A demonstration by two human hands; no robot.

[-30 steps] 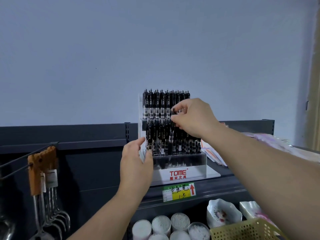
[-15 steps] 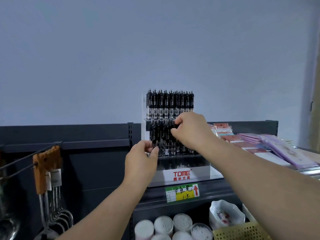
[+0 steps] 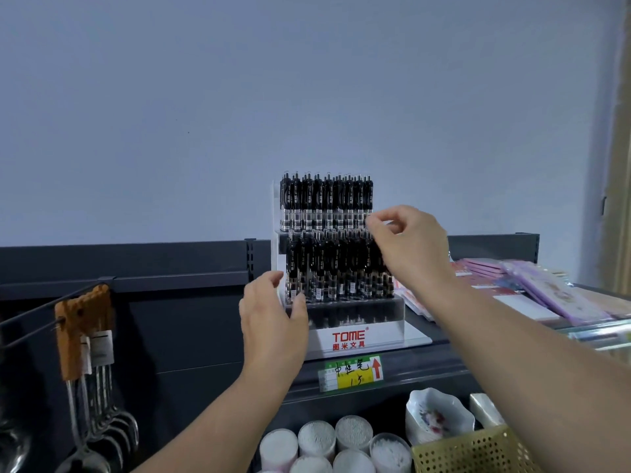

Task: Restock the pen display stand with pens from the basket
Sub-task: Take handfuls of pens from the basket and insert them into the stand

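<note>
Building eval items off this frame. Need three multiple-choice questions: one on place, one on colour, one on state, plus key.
1. Where in view is the basket? A) upper left B) lower right corner C) centre
2. The TOME lettering on the pen display stand is: A) red B) blue C) green
3. The left hand is: A) inside the basket B) gripping a pen C) open, by the stand's left edge

Key: B, it sits cut off at lower right; A, letters are red on white; C, fingers relaxed, holding nothing.

Plain pale-blue wall [image 3: 205,97] behind dark metal shelving [image 3: 170,261], beige strip [image 3: 619,165] at rt edge
</note>
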